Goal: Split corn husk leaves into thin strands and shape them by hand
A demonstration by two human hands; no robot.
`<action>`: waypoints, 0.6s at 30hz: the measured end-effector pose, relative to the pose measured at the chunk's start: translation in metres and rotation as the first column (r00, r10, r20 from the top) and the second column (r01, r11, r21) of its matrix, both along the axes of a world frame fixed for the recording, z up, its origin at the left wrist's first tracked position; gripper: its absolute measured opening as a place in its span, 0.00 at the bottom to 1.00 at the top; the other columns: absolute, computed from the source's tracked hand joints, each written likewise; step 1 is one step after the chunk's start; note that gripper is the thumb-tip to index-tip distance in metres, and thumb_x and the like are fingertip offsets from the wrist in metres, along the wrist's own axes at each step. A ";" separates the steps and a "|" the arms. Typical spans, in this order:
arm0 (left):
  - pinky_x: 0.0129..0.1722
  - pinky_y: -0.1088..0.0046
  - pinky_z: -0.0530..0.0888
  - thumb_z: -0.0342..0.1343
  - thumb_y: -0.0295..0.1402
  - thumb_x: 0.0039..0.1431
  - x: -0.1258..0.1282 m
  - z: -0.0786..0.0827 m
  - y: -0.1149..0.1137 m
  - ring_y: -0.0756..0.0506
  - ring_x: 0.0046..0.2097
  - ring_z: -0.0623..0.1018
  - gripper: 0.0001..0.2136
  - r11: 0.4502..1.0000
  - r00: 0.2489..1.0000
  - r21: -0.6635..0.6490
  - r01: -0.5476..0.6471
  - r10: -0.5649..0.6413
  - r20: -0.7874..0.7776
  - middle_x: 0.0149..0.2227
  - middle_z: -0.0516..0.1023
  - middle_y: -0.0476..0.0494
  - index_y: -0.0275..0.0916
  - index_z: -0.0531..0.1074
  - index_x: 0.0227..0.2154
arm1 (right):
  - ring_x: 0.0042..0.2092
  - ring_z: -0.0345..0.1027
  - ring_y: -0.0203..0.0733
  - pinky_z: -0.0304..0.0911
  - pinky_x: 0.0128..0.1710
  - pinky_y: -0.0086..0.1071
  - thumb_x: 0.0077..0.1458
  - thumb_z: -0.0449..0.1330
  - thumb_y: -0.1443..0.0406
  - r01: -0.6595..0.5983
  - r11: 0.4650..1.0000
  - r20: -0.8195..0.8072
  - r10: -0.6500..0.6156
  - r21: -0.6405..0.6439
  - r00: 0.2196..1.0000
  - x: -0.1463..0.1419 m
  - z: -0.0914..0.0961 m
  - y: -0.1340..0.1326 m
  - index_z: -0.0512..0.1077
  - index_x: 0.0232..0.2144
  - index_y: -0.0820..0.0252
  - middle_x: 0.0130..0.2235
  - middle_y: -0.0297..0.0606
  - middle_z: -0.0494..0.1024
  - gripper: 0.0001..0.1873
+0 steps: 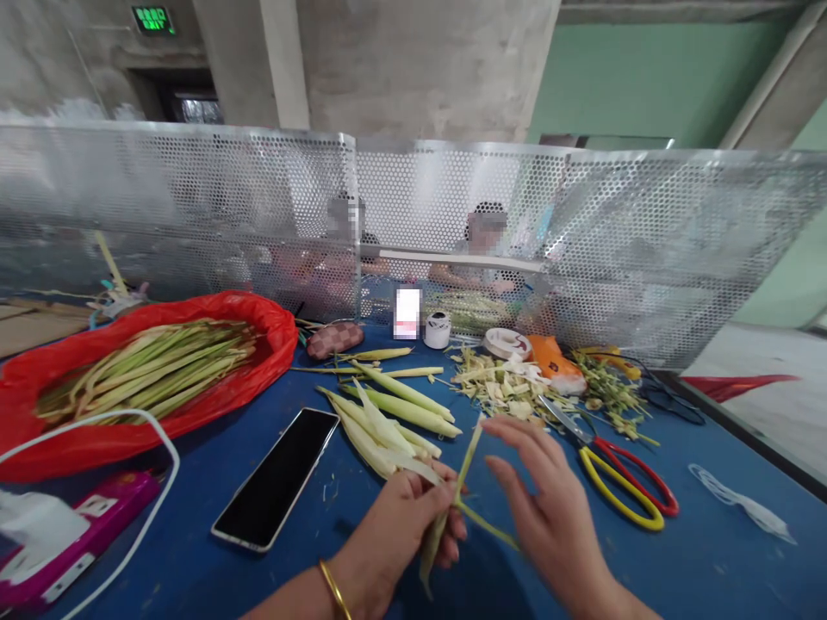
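Observation:
My left hand (407,525), with a gold bangle at its wrist, is closed around pale green plant strips (434,547), pinched between thumb and fingers. One narrow strip stands up from the grip and another slants down to the right. Beside the upright strip is my right hand (549,499), thumb and fingers apart; its index fingertip is close to the strip's top end, and I cannot tell whether they touch. Just behind my left hand lie several pale, husk-like plant pieces (407,409) on the blue table (310,577).
At left are a red bag (271,336) of long green stalks, a phone (277,478) and a purple power strip (83,538). Scissors (624,482), plant scraps (497,387), tape (507,343) and white cord (743,504) lie right. Behind a perforated metal screen (413,207) sit other people.

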State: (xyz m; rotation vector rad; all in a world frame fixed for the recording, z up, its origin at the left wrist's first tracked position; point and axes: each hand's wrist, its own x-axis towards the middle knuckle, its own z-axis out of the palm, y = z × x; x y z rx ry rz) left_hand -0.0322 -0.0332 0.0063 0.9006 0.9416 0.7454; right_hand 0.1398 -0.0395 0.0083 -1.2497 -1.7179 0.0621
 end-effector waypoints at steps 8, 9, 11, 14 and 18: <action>0.21 0.81 0.66 0.63 0.39 0.51 -0.010 0.010 0.007 0.55 0.19 0.69 0.15 0.997 0.979 -0.074 0.008 0.007 0.204 0.22 0.74 0.50 0.36 0.67 0.35 | 0.41 0.73 0.46 0.64 0.43 0.34 0.55 0.58 0.55 -0.436 0.709 -0.303 0.316 -0.555 0.899 0.013 0.023 0.010 0.78 0.34 0.59 0.37 0.38 0.81 0.15; 0.20 0.81 0.66 0.63 0.39 0.52 -0.010 0.009 0.007 0.55 0.19 0.68 0.14 0.998 0.979 -0.064 0.016 -0.002 0.206 0.22 0.74 0.49 0.36 0.67 0.35 | 0.39 0.73 0.45 0.64 0.42 0.33 0.55 0.58 0.55 -0.461 0.683 -0.301 0.350 -0.567 0.887 0.010 0.024 0.008 0.78 0.32 0.60 0.35 0.38 0.81 0.15; 0.19 0.81 0.65 0.62 0.38 0.53 -0.010 0.008 0.006 0.56 0.18 0.68 0.13 0.999 0.978 -0.041 0.031 -0.022 0.208 0.22 0.75 0.49 0.36 0.67 0.35 | 0.34 0.71 0.42 0.63 0.37 0.31 0.55 0.58 0.55 -0.475 0.667 -0.282 0.384 -0.573 0.879 0.004 0.024 0.003 0.77 0.28 0.61 0.30 0.37 0.80 0.16; 0.18 0.81 0.64 0.61 0.39 0.54 -0.010 0.007 0.007 0.56 0.16 0.67 0.13 0.997 0.978 -0.051 0.056 -0.045 0.202 0.22 0.74 0.50 0.36 0.68 0.35 | 0.30 0.67 0.38 0.60 0.32 0.28 0.57 0.57 0.57 -0.451 0.701 -0.252 0.375 -0.552 0.892 -0.003 0.018 -0.001 0.74 0.23 0.61 0.25 0.34 0.76 0.17; 0.18 0.81 0.65 0.62 0.39 0.53 -0.011 0.006 0.007 0.55 0.17 0.67 0.14 0.991 0.981 -0.113 0.073 -0.051 0.189 0.22 0.74 0.50 0.35 0.69 0.37 | 0.27 0.63 0.35 0.60 0.42 0.33 0.60 0.54 0.58 -0.406 0.806 -0.070 0.419 -0.430 0.905 -0.004 0.007 0.002 0.68 0.19 0.60 0.21 0.31 0.69 0.20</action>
